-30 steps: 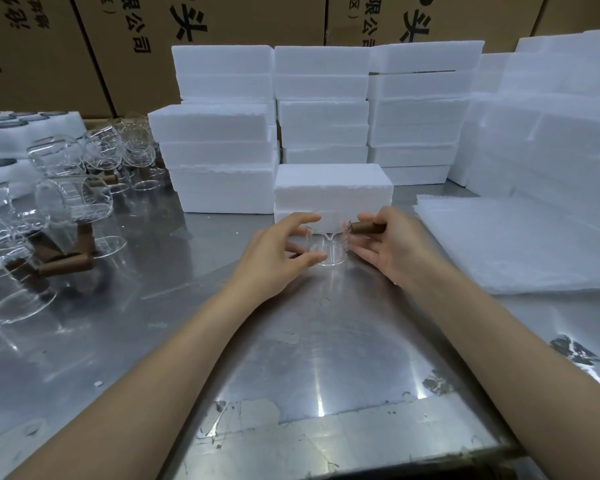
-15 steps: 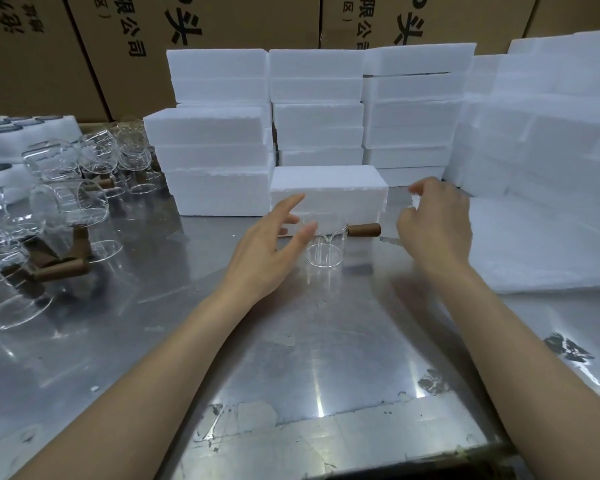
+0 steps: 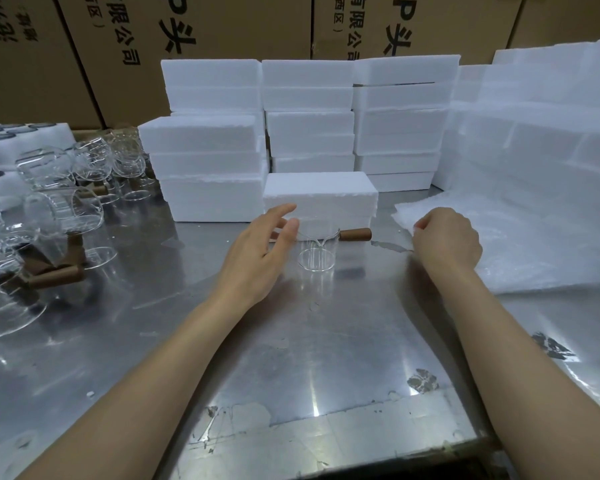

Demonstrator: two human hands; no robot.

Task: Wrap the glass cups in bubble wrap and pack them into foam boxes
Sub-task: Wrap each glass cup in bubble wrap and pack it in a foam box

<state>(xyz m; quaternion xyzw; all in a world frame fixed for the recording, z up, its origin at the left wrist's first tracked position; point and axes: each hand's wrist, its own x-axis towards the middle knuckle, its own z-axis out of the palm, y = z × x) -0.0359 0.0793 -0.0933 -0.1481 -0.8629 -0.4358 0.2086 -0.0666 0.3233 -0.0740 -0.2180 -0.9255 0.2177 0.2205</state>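
Head view: a clear glass cup (image 3: 316, 256) with a brown wooden handle (image 3: 355, 234) stands upright on the steel table (image 3: 291, 358), just in front of a single white foam box (image 3: 321, 197). The handle points to the right.

The left hand (image 3: 257, 254) hovers just left of the cup with its fingers straight and spread, holding nothing; whether the fingertips touch the glass cannot be told.

The right hand (image 3: 445, 242) is well to the right of the cup, its fingers curled and pinching the near-left corner of a stack of bubble wrap sheets (image 3: 534, 244) that lies flat on the right side of the table. The 2 hands are apart, with the cup between them.

Behind the single box, more foam boxes (image 3: 309, 116) are piled in several stacks, and further white foam fills the right edge.

On the left side of the table lies a cluster of other glass cups (image 3: 63, 209), some tipped over, with brown handles.

Cardboard cartons (image 3: 222, 29) with black printed characters stand along the back.
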